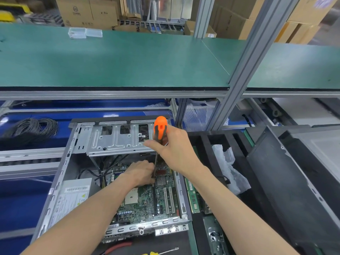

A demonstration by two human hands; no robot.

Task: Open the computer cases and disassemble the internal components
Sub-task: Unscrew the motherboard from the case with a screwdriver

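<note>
While two hands work, one screwdriver [159, 132], one motherboard [147, 197], one case [60, 173].

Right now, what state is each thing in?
Computer case: open, side panel off.
Motherboard: still mounted inside.
Screwdriver: upright, tip down at the board.
Right hand: grips the screwdriver handle.
Left hand: steadies the shaft near its tip.
Memory stick: out, lying beside the case.

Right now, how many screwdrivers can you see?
2. The orange-handled screwdriver is gripped in the right hand above the open case; a yellow-handled one lies at the bottom edge. Others may be hidden.
</note>
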